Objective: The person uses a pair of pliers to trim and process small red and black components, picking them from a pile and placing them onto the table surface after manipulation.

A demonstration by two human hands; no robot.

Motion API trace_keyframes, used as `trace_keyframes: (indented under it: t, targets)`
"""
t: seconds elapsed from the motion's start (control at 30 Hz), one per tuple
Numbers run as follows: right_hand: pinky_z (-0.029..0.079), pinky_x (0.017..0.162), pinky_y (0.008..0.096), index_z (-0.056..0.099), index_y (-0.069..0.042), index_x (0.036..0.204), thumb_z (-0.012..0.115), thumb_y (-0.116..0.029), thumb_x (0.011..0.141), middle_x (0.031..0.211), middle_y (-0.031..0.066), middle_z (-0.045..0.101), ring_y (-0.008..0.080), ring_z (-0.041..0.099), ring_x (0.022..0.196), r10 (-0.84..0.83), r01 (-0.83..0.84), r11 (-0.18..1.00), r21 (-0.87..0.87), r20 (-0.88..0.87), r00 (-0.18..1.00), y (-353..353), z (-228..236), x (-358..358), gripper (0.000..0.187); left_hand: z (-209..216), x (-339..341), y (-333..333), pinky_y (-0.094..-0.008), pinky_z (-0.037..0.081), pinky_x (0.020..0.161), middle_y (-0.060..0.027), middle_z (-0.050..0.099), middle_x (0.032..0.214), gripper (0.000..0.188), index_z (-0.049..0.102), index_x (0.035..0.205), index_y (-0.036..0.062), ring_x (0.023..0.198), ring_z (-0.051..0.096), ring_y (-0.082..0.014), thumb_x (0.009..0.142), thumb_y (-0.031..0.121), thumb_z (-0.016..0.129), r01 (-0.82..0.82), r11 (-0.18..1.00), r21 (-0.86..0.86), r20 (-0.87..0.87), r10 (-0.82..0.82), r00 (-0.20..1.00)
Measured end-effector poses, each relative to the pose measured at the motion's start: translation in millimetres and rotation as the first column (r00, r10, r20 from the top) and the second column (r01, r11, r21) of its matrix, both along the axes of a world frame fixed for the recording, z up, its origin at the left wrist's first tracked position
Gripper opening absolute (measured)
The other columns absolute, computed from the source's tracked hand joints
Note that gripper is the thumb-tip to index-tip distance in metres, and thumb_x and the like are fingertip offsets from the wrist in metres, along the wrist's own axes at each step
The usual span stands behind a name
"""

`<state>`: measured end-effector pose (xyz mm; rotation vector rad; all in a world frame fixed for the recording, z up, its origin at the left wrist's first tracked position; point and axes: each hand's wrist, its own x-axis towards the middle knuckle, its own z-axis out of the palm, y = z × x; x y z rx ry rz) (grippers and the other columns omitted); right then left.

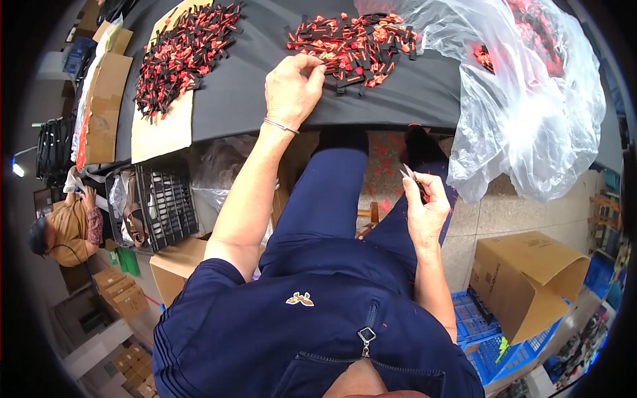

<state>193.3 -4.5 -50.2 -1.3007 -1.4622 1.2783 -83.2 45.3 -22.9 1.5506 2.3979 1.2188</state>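
My left hand (294, 93) is at the near left edge of a pile of small black strips with red-orange parts (352, 50), which lies on the black-covered table (265, 40). Its thumb and fingers are curled together in a pinch; whatever is between them is hidden. Over my right thigh, my right hand (428, 209) is closed around small pointed thread snips (411, 176), blades pointing up and away from me. Most of the handle is covered by the fingers. A second heap of similar black-and-red pieces (182, 60) rests farther left on a yellowish sheet (162, 132).
A clear plastic bag (524, 119) with more red pieces hangs over the table's right edge. An open cardboard box (527, 278) sits on blue crates (474, 315) at my right. At left are a black crate (166, 205) and a person (70, 229).
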Motion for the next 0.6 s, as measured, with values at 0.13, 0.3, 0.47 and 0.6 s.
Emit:
trace_keyframes:
  t: [0.13, 0.3, 0.47, 0.6]
  targets:
    - [0.043, 0.058, 0.0182, 0.059, 0.001, 0.093, 0.067, -0.008, 0.084, 0.074, 0.0021, 0.063, 0.0034, 0.053, 0.065, -0.034, 0.034, 0.999, 0.027, 0.007, 0.999, 1.9, -0.6, 2.7, 0.016, 6.1, -5.7, -0.8, -0.0224, 0.048, 0.057, -0.0043, 0.067, 0.074, 0.011, 0.068, 0.085, 0.0045, 0.061, 0.060, -0.0068, 0.078, 0.013, 0.069, -0.051, 0.996, 0.079, 0.084, 0.044, 0.995]
    - [0.044, 0.062, 0.0179, 0.059, 0.001, 0.094, 0.067, -0.009, 0.084, 0.079, 0.0035, 0.064, 0.0038, 0.054, 0.069, -0.032, 0.032, 0.999, 0.008, -0.001, 0.999, 0.7, 3.4, 3.3, 0.016, 16.9, -6.6, -6.4, -0.0188, 0.041, 0.052, -0.0025, 0.063, 0.073, 0.014, 0.064, 0.086, 0.0035, 0.056, 0.053, -0.0066, 0.080, 0.015, 0.067, -0.011, 0.999, 0.032, 0.894, -0.023, 0.448]
    - [0.045, 0.066, 0.0184, 0.059, 0.001, 0.095, 0.067, -0.006, 0.084, 0.084, 0.0050, 0.065, 0.0049, 0.057, 0.072, -0.056, 0.056, 0.998, -0.005, -0.122, 0.991, -1.0, 10.5, 0.5, 0.015, 19.0, 29.6, -28.2, -0.0195, 0.042, 0.054, -0.0016, 0.060, 0.073, 0.011, 0.061, 0.086, 0.0041, 0.059, 0.052, -0.0065, 0.082, 0.014, 0.064, 0.135, 0.985, 0.108, 0.978, -0.129, 0.164]
    - [0.046, 0.065, 0.0185, 0.059, 0.001, 0.096, 0.069, -0.003, 0.082, 0.084, 0.0037, 0.064, 0.0052, 0.057, 0.073, -0.037, 0.062, 0.987, 0.147, -0.167, 0.985, 0.0, 33.4, -8.5, 0.018, 23.5, 73.2, -50.3, -0.0161, 0.039, 0.052, -0.0014, 0.060, 0.071, 0.009, 0.062, 0.082, 0.0036, 0.056, 0.051, -0.0033, 0.082, 0.013, 0.063, 0.240, 0.970, 0.043, 0.942, -0.120, 0.313]
